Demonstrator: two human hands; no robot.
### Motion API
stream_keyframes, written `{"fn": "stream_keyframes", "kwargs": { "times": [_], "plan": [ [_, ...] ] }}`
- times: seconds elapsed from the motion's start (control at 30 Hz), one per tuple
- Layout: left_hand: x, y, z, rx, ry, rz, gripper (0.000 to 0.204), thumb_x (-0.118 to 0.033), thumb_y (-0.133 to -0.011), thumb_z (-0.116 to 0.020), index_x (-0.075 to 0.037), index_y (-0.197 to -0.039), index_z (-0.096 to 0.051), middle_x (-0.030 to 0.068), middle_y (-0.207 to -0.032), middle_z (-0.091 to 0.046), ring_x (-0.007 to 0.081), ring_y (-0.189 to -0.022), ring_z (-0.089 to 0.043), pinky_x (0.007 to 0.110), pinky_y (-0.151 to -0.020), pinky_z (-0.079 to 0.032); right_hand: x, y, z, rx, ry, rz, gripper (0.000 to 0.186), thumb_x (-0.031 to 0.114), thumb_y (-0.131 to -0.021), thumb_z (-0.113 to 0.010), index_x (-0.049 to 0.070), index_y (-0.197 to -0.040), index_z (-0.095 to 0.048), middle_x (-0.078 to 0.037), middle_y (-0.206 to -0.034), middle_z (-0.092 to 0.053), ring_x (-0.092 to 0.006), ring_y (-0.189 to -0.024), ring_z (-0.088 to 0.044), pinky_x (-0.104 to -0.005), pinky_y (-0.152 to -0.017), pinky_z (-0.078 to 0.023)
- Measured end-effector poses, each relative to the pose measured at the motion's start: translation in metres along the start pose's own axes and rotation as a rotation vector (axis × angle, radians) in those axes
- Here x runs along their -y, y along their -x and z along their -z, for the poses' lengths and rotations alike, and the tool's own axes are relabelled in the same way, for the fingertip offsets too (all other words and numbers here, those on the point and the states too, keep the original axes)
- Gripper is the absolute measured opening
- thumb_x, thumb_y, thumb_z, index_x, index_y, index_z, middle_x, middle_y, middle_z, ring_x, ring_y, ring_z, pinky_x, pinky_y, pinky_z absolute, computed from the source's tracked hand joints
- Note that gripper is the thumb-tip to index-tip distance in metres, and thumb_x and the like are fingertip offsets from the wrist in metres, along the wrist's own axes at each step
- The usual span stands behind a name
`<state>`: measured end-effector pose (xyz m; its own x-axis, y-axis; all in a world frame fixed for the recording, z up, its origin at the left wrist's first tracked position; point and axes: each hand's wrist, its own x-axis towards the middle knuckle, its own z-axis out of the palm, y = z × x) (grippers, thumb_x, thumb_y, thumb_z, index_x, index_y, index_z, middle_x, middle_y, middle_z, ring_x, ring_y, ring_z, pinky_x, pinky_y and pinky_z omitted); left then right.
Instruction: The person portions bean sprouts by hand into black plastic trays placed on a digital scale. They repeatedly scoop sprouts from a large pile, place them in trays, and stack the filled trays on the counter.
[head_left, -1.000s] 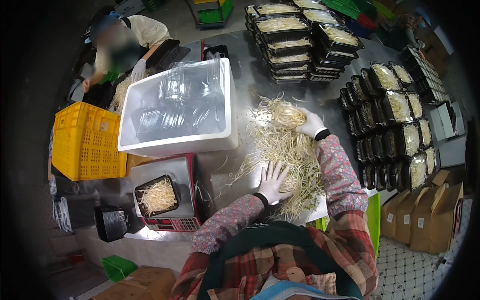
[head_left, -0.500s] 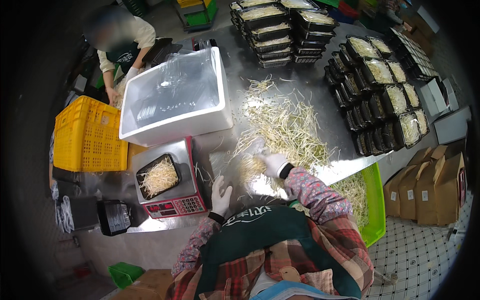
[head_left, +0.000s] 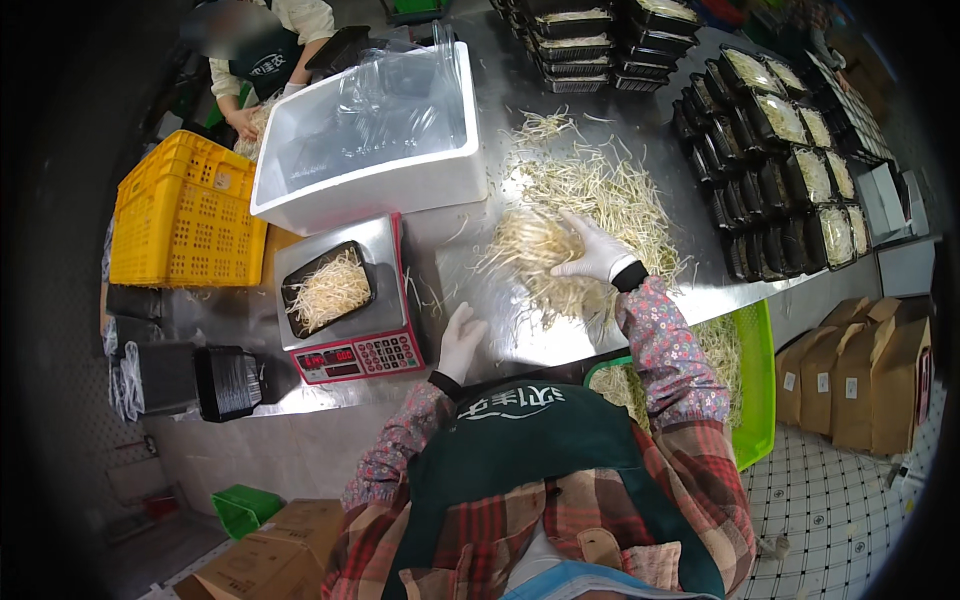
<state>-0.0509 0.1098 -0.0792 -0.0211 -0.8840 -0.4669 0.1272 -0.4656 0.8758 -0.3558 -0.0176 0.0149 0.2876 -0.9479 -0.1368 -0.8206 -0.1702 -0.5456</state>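
My right hand (head_left: 597,252), in a white glove, is at the near side of a loose heap of bean sprouts (head_left: 625,205) on the metal table. Its thumb and fingers curve around a clump of sprouts (head_left: 535,245), slightly blurred. Nearer the table's front edge, my left hand (head_left: 462,343), also gloved, holds nothing, its fingers apart. To its left stands a red-edged digital scale (head_left: 385,300) with a lit display. A black plastic tray (head_left: 290,308) filled with bean sprouts rests on the scale's plate.
Behind the scale stand a white foam box (head_left: 370,195) with clear plastic lids and a yellow crate (head_left: 185,225). Packed trays (head_left: 785,125) are stacked at the far right. A green bin (head_left: 757,390) of sprouts stands right. Black empty trays (head_left: 222,385) lie left. A co-worker (head_left: 265,55) handles sprouts.
My right hand has moved right with the clump, now against the heap's near side. My left hand has shifted slightly right. The whole view has tilted, so the table sits higher.
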Motion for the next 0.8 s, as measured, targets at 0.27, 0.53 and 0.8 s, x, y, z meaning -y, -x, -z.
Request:
{"fn": "stream_keyframes", "kwargs": {
  "times": [0.27, 0.53, 0.8],
  "plan": [
    [0.007, -0.031, -0.02, -0.068, 0.322, 0.261, 0.032, -0.028, -0.094, -0.064, -0.012, -0.118, -0.05, -0.002, -0.102, -0.055, 0.0114, -0.092, -0.056, 0.031, -0.073, -0.045, -0.059, -0.006, -0.036, -0.059, -0.151, -0.216, 0.08, 0.056, -0.087, -0.062, 0.005, -0.145, -0.042, -0.026, -0.14, -0.049, -0.0392, -0.131, -0.046, -0.0432, -0.108, -0.04],
    [0.003, -0.111, -0.098, -0.007, 0.568, -0.033, 0.033, -0.008, -0.094, -0.058, -0.004, -0.127, -0.052, 0.0102, -0.113, -0.065, 0.023, -0.098, -0.066, 0.038, -0.084, -0.056, -0.037, -0.03, -0.116, 0.055, -0.712, -0.228, 0.061, 0.03, -0.086, -0.073, -0.001, -0.134, -0.054, -0.015, -0.116, -0.067, -0.025, -0.106, -0.064, -0.0333, -0.096, -0.048],
    [-0.012, -0.078, -0.059, 0.038, 0.44, 0.179, 0.032, -0.003, -0.09, -0.06, 0.003, -0.121, -0.058, 0.0112, -0.106, -0.067, 0.0232, -0.096, -0.066, 0.037, -0.085, -0.055, -0.091, -0.005, -0.104, -0.148, -1.064, -0.416, 0.036, 0.017, -0.084, -0.076, -0.001, -0.113, -0.067, -0.005, -0.101, -0.07, -0.0115, -0.086, -0.064, -0.0265, -0.078, -0.052]
  ]
}}
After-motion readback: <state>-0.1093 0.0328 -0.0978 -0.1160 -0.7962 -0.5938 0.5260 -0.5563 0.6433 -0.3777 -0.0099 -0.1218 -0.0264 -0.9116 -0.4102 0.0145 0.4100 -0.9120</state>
